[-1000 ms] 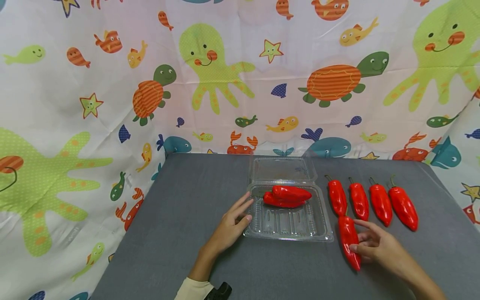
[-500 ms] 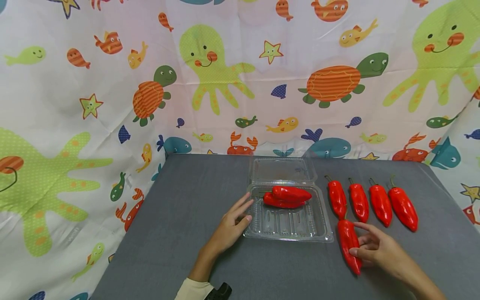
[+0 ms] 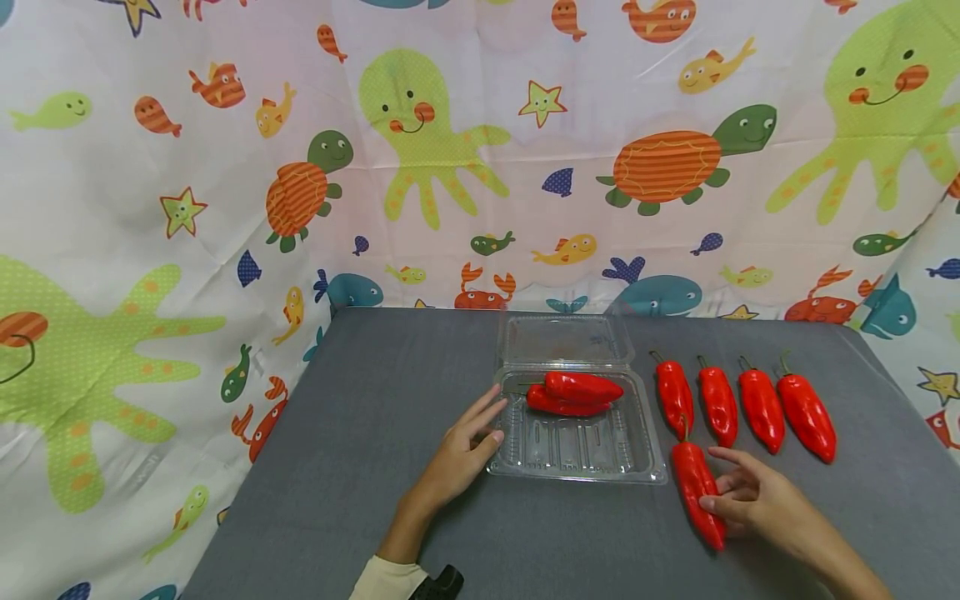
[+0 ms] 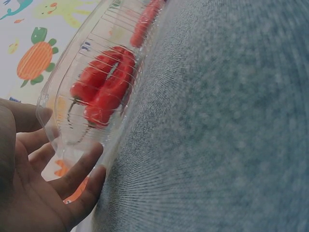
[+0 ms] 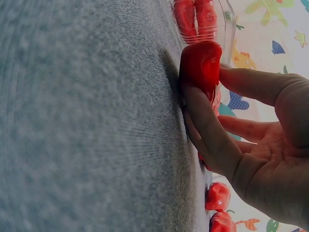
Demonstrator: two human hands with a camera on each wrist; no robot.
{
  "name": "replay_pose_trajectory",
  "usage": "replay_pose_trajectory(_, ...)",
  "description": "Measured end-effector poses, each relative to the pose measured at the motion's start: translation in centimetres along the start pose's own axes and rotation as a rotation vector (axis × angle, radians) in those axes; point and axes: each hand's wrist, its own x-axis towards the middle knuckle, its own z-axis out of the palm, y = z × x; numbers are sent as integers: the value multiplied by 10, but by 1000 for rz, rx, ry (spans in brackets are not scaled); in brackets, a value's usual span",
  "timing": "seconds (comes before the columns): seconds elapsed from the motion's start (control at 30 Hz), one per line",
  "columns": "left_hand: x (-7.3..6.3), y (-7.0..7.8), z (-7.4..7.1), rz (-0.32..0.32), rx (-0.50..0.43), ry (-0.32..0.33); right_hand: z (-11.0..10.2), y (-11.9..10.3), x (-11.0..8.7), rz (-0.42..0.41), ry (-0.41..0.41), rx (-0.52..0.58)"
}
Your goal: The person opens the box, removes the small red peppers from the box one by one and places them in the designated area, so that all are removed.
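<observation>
On the grey cloth a clear plastic clamshell container (image 3: pixel 573 446) lies with its lid (image 3: pixel 564 340) folded back. Two red peppers (image 3: pixel 573 392) lie side by side in its rear half, stems pointing left. My left hand (image 3: pixel 457 462) touches the container's left side with loosely spread fingers; the left wrist view shows fingertips (image 4: pixel 94 157) against the clear wall. To the container's right, my right hand (image 3: pixel 757 500) pinches another red pepper (image 3: pixel 696 492) between thumb and fingers. In the right wrist view this pepper (image 5: pixel 200 65) appears end-on, low over the cloth.
Several more red peppers (image 3: pixel 761 408) stand in a row right of the container, stems away from me. The held pepper's stem overlaps the leftmost one (image 3: pixel 673 392). A cloth with sea animals (image 3: pixel 480 183) hangs behind the table (image 3: pixel 390 367).
The pepper in my right hand has shifted slightly toward me, and its stem end has swung a little left. My left hand and the container have stayed put.
</observation>
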Motion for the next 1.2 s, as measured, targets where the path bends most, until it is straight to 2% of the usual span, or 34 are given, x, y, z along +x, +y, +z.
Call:
replay_pose_trajectory(0.2, 0, -1, 0, 18, -10, 3, -1, -2, -2, 31, 7, -3)
replay_pose_trajectory(0.37, 0, 0, 0, 38, -18, 8, -3, -2, -3, 26, 23, -25)
replay_pose_trajectory(0.57, 0, 2, 0, 25, -41, 16, -7, -3, -5, 8, 39, -47)
replay_pose_trajectory(0.73, 1, 4, 3, -4, -36, 32, -11, -7, -5, -26, 91, -136)
replay_pose_trajectory(0.87, 1, 3, 4, -9, -34, 30, -14, -11, -8, -84, 143, -196)
replay_pose_trajectory(1.2, 1, 0, 1, 26, -20, 11, -10, -32, -12, -170, 247, -216)
